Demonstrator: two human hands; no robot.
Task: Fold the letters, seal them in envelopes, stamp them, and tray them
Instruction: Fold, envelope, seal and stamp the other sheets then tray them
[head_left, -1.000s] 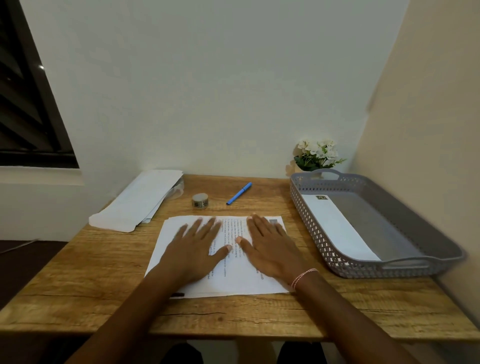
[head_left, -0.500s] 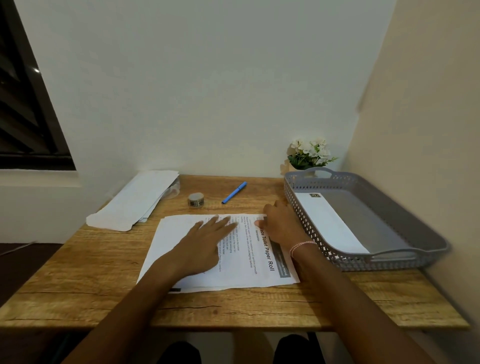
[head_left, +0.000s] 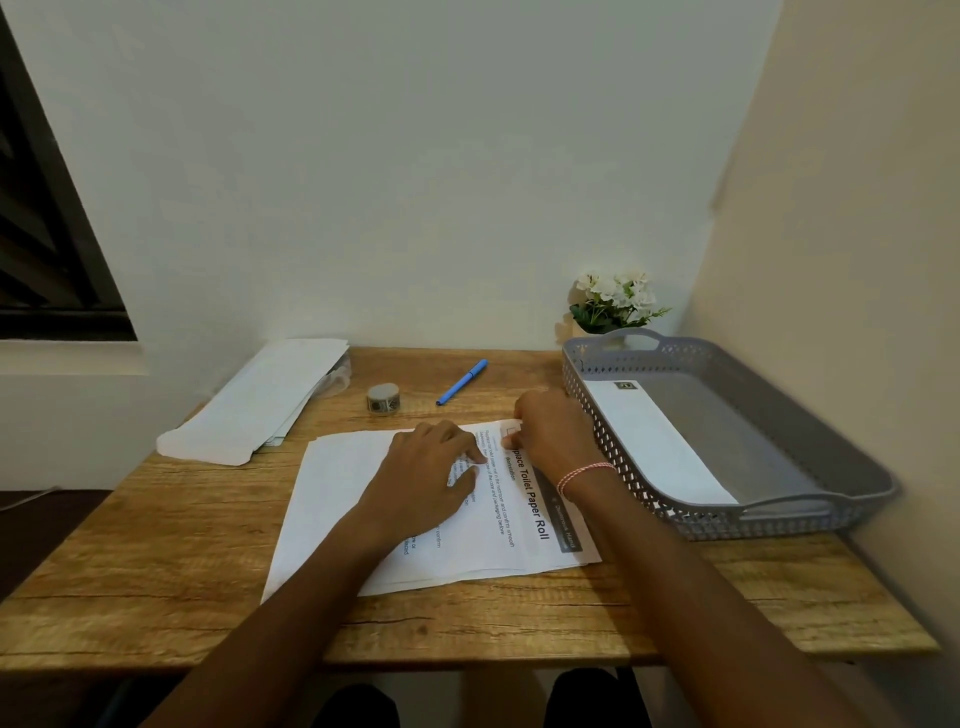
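Early stage: one stamped envelope (head_left: 654, 441) in tray (head_left: 727, 525); letters (head_left: 343, 499) unfolded near table (head_left: 156, 545) front edge, left hand (head_left: 431, 478) flat atop, right hand (head_left: 553, 431) pinching their far-right corner.

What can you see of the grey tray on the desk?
The grey tray looks like plastic, rectangular, with lattice walls and a cut-out handle at each end. It sits flat on the wooden desk, a flower pot behind it. One white envelope with a dark stamp lies along its left side. The right hand, pinching a sheet, is close beside it.
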